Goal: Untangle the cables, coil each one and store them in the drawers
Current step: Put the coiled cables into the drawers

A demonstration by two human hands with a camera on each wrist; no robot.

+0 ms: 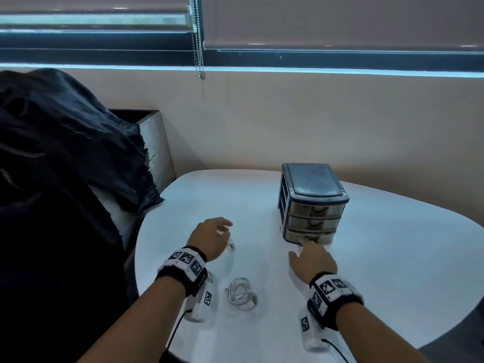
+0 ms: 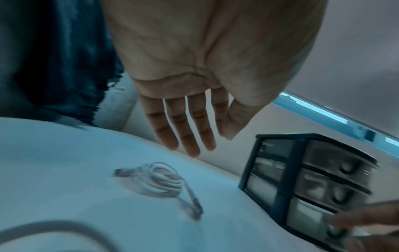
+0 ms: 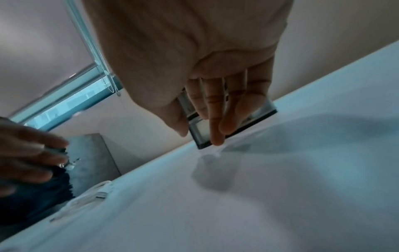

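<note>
On the far left we see a big dark cloth (image 1: 60, 158) heaped beside the white worktop (image 1: 379, 244). Next comes our left hand (image 1: 209, 238), held over the worktop. In the left wrist view its fingers (image 2: 183, 129) are straight and a little spread, and they hold nothing there. In the right wrist view something small and shiny shows by those fingers, but it is too blurry for us to tell what it is. A small cable plug (image 1: 232, 245) lies on the worktop just beside this hand.

Nearer to us, between our two wrists, a white cable (image 1: 241, 293) lies coiled in a loop on the worktop. It is not in a drawer.

To the right, our right hand (image 1: 313, 259) reaches forward with its fingers stretched out. One fingertip touches the front of the bottom drawer (image 1: 309, 236) of the small drawer box (image 1: 311, 203). The box has three drawers, one above the other, and it stands on the worktop. All three drawers look pushed in.
</note>
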